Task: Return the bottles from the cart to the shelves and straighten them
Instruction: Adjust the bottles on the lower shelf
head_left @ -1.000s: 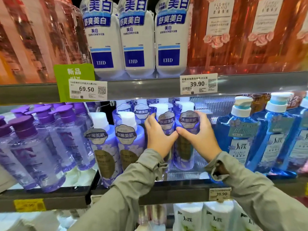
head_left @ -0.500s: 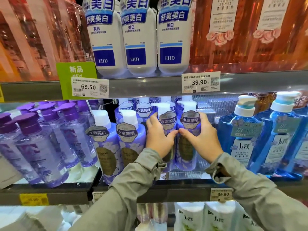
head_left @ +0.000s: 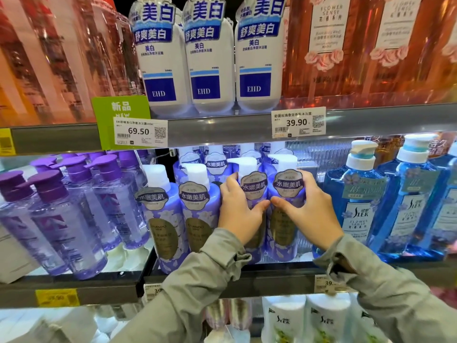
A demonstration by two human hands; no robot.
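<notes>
As both hands are on bottles that already stand on the grey metal middle shelf (head_left: 272,278), the step in hand looks like straightening rather than fetching; the cart is not in view. The left hand (head_left: 237,215) curls its fingers (head_left: 228,186) round the shoulder of a lilac, flower-printed plastic pump bottle with a white head (head_left: 254,188), thumb across its front. The right hand (head_left: 308,214) grasps the matching lilac pump bottle (head_left: 288,185) just beside it at three o'clock, in the same way. Both bottles stand upright near the middle of the view, round badges facing out; whether they touch I cannot tell.

The next move, as I judge it, calls for squaring this pair with the two neighbouring lilac bottles (head_left: 197,216) at nine o'clock, which seem to stand nearer the shelf's front edge, then letting go.

More lilac bottles crowd behind at twelve o'clock, so there is probably little room to push back. Blue translucent pump bottles (head_left: 356,214) stand close to the right hand at three o'clock and could be knocked. Clear violet bottles with purple caps (head_left: 74,219) fill the far nine o'clock side. The upper shelf lip with its white price tags (head_left: 298,122) hangs just over the pump heads, with white EHD bottles (head_left: 205,65) above it.
</notes>
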